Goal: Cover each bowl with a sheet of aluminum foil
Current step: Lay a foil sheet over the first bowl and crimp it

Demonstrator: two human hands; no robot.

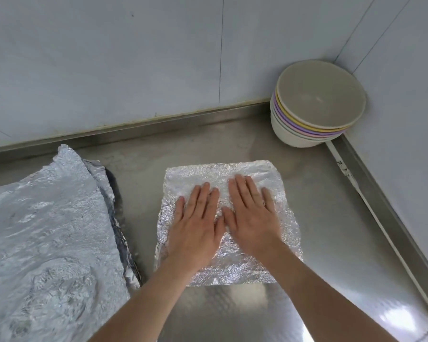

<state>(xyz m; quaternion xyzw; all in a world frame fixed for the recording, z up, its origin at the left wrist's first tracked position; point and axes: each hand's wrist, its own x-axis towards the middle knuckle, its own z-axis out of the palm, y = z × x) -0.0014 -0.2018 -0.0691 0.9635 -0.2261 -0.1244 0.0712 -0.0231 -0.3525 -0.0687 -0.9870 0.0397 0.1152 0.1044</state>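
Observation:
A crinkled square sheet of aluminum foil (pixel 252 172) lies spread in the middle of the steel counter. My left hand (pixel 198 223) and my right hand (pixel 251 218) press flat on top of it side by side, fingers straight and pointing away from me. Whatever is under the sheet is hidden. A stack of several bowls (pixel 316 104), cream, yellow, purple and pink at the rims, leans tilted in the far right corner, well apart from both hands.
A big pile of wrinkled foil sheets (pixel 47 230) covers the left of the steel counter (pixel 319 206). Grey wall panels close off the back and right side. A raised metal ledge (pixel 381 211) runs along the right wall.

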